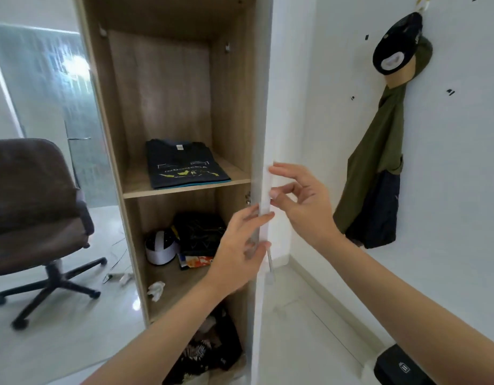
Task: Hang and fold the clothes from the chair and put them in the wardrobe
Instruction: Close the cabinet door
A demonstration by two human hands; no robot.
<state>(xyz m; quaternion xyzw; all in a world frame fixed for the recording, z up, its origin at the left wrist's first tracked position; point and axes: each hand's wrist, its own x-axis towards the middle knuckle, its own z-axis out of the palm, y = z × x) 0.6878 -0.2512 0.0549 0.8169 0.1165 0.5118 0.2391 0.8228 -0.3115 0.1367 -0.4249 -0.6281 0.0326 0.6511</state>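
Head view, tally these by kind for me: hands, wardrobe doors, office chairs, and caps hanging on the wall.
Hands: 2, left hand and right hand
Wardrobe door: 1
Office chair: 1
Cap: 1
Total: 5

Daylight, diffuse, enters through the frosted glass panel (46,79) at far left, with one blown-out glare spot on it. The glossy floor (73,343) carries a small bright reflection near the foot of the wardrobe (162,93). Exposure is bright overall. The white wall (462,190) and door (265,107) sit near clipping, with little texture. The wardrobe interior is darker; the lowest compartment is deepest in shade and its contents are hard to read. Left hand (240,245) and right hand (298,195) are slightly smeared, with no crisp edges at the fingertips. The chair (32,176) is soft. Wide-angle bending: the wardrobe side leans and the forearms stretch toward the lower corners. Fine detail is smoothed throughout.
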